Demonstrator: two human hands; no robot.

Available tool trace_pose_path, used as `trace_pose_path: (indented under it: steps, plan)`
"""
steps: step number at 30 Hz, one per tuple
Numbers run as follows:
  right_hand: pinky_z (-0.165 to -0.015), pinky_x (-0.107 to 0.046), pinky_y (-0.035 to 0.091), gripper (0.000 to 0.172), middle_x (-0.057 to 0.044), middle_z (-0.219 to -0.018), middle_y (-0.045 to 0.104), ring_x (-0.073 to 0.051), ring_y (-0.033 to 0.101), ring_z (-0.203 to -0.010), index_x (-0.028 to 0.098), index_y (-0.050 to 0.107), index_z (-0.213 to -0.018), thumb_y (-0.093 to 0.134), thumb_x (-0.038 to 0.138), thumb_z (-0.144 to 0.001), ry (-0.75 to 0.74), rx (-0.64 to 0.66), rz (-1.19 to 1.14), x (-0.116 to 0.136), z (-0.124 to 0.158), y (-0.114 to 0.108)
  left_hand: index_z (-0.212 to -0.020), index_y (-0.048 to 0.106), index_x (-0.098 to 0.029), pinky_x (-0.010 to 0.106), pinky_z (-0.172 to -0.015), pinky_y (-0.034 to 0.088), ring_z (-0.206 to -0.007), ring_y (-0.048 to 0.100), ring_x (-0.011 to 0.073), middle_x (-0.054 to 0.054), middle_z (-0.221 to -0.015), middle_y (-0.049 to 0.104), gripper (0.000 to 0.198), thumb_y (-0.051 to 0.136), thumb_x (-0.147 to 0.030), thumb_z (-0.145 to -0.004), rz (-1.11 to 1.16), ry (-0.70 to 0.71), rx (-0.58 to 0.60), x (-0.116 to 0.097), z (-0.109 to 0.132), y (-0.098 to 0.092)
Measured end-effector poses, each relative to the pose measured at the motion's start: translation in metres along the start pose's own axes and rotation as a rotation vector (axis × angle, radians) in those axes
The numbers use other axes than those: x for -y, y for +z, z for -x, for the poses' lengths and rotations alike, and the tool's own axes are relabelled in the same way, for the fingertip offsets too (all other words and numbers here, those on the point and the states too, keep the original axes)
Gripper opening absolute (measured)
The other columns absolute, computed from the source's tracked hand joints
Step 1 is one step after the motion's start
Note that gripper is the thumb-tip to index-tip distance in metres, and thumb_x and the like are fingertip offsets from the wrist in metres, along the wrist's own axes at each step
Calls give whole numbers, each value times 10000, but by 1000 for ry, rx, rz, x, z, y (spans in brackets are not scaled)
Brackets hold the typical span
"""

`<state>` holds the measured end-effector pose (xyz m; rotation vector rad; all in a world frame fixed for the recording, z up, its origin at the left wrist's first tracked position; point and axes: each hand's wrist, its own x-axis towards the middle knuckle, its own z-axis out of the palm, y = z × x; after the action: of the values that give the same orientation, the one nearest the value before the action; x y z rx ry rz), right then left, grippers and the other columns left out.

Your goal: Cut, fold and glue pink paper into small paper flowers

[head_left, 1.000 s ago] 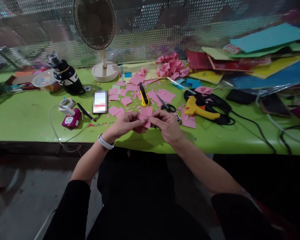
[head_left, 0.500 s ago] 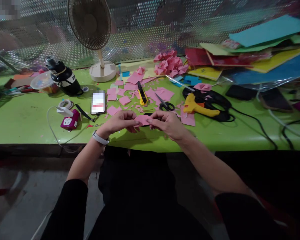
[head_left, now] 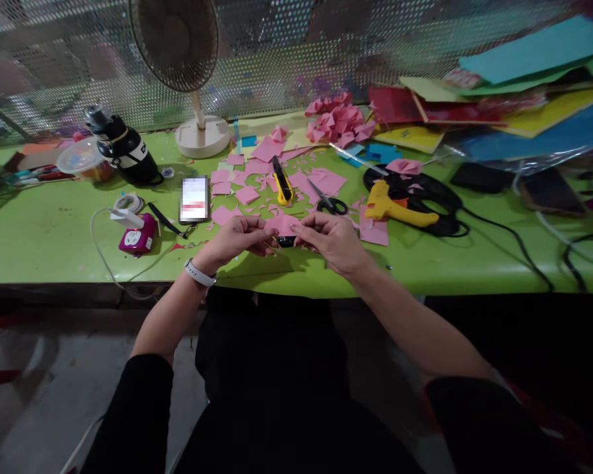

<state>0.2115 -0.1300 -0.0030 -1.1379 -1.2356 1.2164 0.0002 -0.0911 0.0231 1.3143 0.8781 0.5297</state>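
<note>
A small piece of pink paper (head_left: 282, 226) is stretched between my two hands, just above the front of the green table (head_left: 158, 266). My left hand (head_left: 242, 236) pinches its left end, and my right hand (head_left: 326, 240) pinches the right end. Below the paper lies a dark object (head_left: 286, 241), mostly covered by hands and paper. Beyond my hands are a yellow utility knife (head_left: 282, 184) and black-handled scissors (head_left: 330, 201). Pink paper scraps (head_left: 247, 195) are strewn around them.
A yellow glue gun (head_left: 400, 207) rests on a black holder at right. Behind are folded pink paper pieces (head_left: 340, 122) and coloured sheets (head_left: 534, 59). On the left stand a fan (head_left: 202, 137), a black bottle (head_left: 128, 155), a phone (head_left: 194, 199) and a purple power adapter (head_left: 137, 238).
The pink paper, earlier curved along its top edge, now shows a straighter edge and sits slightly higher. Both hands keep their pinch. The camera view has shifted slightly.
</note>
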Motion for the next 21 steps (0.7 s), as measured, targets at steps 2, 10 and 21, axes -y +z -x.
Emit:
trace_pose_path:
  steps: [2, 10, 21]
  plan:
    - [-438, -242, 368, 385, -5, -597, 658, -81, 498, -476, 189, 680, -714, 854, 531, -686, 5, -3, 14, 1, 1, 0, -861, 608, -125, 192, -641, 567, -692, 739, 103, 82, -885, 780, 252, 751, -334, -862, 24, 6, -6, 0, 2, 1]
    - [-401, -246, 366, 386, -9, -615, 668, -84, 483, -458, 203, 677, -728, 832, 556, -712, -5, -15, 49, 1, 3, 1, -936, 659, -141, 188, -640, 545, -808, 754, 131, 93, -962, 784, 255, 737, -373, -863, -36, 54, -69, 3, 5, 1]
    - [-468, -258, 431, 270, -35, -673, 709, -111, 564, -528, 193, 709, -742, 802, 445, -775, -61, 37, 149, 5, 4, -1, -911, 697, -126, 233, -744, 579, -767, 737, 116, 65, -864, 774, 234, 783, -323, -821, 4, 87, -138, 4, 9, 2]
